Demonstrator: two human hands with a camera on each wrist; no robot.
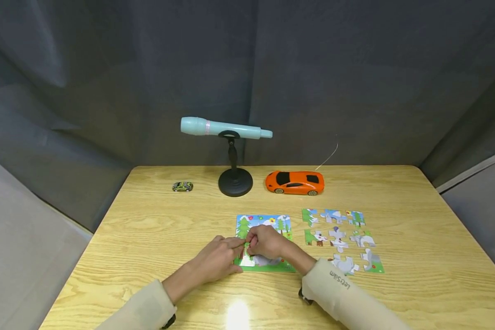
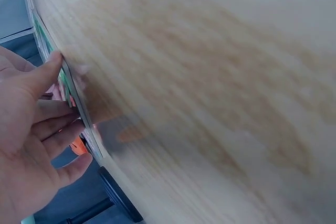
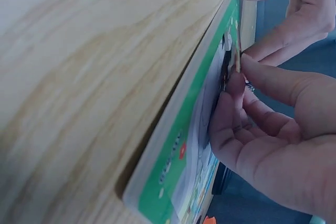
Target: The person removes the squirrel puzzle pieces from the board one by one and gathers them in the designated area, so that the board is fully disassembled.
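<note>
- Right hand (image 1: 266,242) pinches a puzzle piece (image 3: 237,62) over the puzzle board (image 1: 272,266).
- Left hand (image 1: 216,259), fingers straight, steadies the board's left edge.
- Loose pieces (image 1: 340,238) lie just right of the right hand; bare tabletop (image 1: 148,238) lies left.

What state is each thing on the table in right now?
Puzzle board: flat on the table, partly filled.
Puzzle piece: pinched, on edge over the board.
Loose pieces: spread out right of the board.
Left hand: fingertips on the board's edge.
Right hand: pinches the piece.
Orange car: on its wheels.
Microphone: level on its stand.
</note>
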